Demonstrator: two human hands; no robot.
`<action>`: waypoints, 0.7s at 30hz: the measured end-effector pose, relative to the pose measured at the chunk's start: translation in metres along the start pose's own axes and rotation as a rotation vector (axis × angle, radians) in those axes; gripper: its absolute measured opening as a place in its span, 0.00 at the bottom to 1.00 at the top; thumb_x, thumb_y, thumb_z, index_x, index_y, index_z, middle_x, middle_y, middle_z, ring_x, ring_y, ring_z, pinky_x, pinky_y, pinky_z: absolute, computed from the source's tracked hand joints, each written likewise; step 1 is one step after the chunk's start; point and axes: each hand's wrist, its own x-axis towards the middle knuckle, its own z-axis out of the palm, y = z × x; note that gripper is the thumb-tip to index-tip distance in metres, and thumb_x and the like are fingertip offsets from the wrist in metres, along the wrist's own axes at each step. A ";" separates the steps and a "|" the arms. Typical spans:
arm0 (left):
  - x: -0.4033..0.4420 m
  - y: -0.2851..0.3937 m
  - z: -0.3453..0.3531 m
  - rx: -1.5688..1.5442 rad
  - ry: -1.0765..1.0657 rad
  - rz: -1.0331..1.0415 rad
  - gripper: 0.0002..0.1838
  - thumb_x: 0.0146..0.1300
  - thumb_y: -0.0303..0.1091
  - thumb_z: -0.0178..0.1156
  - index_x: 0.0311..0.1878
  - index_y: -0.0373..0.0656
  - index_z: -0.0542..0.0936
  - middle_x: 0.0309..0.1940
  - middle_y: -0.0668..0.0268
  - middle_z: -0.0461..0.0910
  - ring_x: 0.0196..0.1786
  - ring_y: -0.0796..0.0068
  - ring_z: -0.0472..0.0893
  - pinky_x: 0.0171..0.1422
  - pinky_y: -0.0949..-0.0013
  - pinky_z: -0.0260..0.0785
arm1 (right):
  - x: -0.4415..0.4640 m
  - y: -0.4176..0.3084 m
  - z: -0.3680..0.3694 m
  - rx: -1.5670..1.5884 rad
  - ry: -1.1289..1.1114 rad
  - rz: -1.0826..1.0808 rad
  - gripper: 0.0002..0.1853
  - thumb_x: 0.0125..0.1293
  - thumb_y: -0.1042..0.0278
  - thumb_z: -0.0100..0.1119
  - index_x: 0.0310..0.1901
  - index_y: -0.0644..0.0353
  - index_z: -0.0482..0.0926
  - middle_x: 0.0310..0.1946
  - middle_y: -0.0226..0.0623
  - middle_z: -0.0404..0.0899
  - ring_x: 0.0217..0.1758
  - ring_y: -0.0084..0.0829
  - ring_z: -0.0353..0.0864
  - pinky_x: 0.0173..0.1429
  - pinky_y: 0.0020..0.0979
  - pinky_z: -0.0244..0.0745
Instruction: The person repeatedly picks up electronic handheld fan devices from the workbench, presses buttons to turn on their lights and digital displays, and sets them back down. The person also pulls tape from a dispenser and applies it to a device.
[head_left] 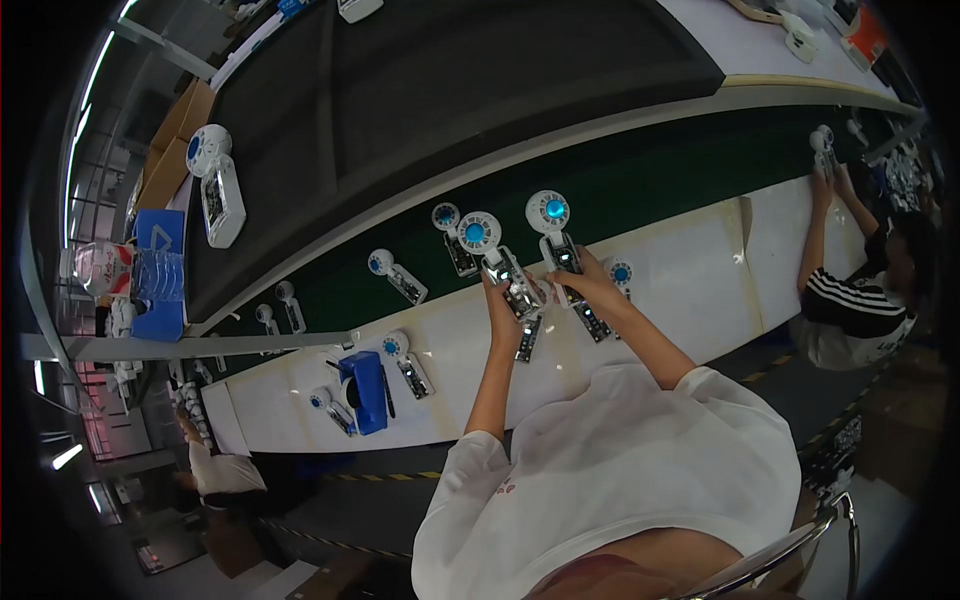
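My left hand [502, 303] is closed round the body of a white handheld device [513, 284], whose round head with a blue centre points away from me. My right hand [592, 282] grips a second white device [549, 214], its blue centre brightly lit. The two devices are held side by side above the white bench edge. Beneath and beside my hands lie further devices with open circuit boards, one [621, 271] just right of my right hand. Beyond my hands, another device [446, 217] rests on the green belt, partly hidden by the one in my left hand.
A blue bin [370, 392] stands on the white bench [680, 270] at the left, near several devices. More lie along the green belt [660, 180]. A dark raised shelf [450, 80] runs behind it. Co-workers sit at the right [860, 300] and far left [222, 470].
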 end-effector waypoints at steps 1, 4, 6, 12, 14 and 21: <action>-0.014 0.004 0.005 -0.025 -0.027 0.041 0.22 0.56 0.37 0.44 0.56 0.47 0.60 0.35 0.57 0.75 0.33 0.65 0.78 0.37 0.62 0.75 | -0.016 -0.006 0.010 -0.001 -0.008 0.005 0.28 0.55 0.68 0.59 0.56 0.66 0.61 0.35 0.39 0.75 0.33 0.26 0.78 0.33 0.27 0.76; -0.054 0.025 0.032 -0.079 -0.009 0.084 0.26 0.51 0.35 0.44 0.56 0.46 0.60 0.33 0.56 0.73 0.31 0.64 0.77 0.31 0.64 0.75 | -0.047 -0.015 0.021 0.250 -0.147 -0.014 0.25 0.60 0.63 0.43 0.59 0.65 0.61 0.38 0.39 0.75 0.36 0.25 0.77 0.41 0.26 0.75; -0.069 0.031 0.032 0.011 -0.099 0.169 0.28 0.49 0.33 0.43 0.57 0.44 0.58 0.33 0.54 0.73 0.29 0.63 0.76 0.28 0.64 0.75 | -0.064 -0.018 0.025 0.267 -0.174 -0.031 0.26 0.60 0.65 0.42 0.59 0.65 0.60 0.39 0.39 0.75 0.37 0.25 0.77 0.43 0.26 0.75; -0.106 0.044 0.037 0.015 -0.090 0.208 0.30 0.50 0.25 0.41 0.61 0.40 0.54 0.35 0.56 0.73 0.30 0.70 0.76 0.37 0.69 0.73 | -0.096 -0.029 0.032 0.259 -0.222 -0.100 0.25 0.60 0.73 0.38 0.61 0.65 0.55 0.39 0.42 0.76 0.35 0.27 0.79 0.41 0.27 0.77; -0.114 0.045 0.037 0.017 -0.102 0.212 0.30 0.50 0.25 0.41 0.62 0.40 0.54 0.35 0.56 0.73 0.31 0.71 0.76 0.37 0.70 0.72 | -0.103 -0.028 0.032 0.263 -0.227 -0.098 0.26 0.61 0.74 0.38 0.62 0.65 0.53 0.39 0.43 0.76 0.35 0.27 0.79 0.41 0.27 0.77; -0.129 0.042 0.036 0.081 -0.048 0.198 0.29 0.53 0.25 0.41 0.62 0.41 0.54 0.38 0.57 0.74 0.36 0.72 0.78 0.40 0.69 0.74 | -0.119 -0.027 0.033 0.257 -0.219 -0.066 0.27 0.61 0.73 0.39 0.64 0.62 0.53 0.42 0.42 0.75 0.37 0.28 0.79 0.43 0.28 0.76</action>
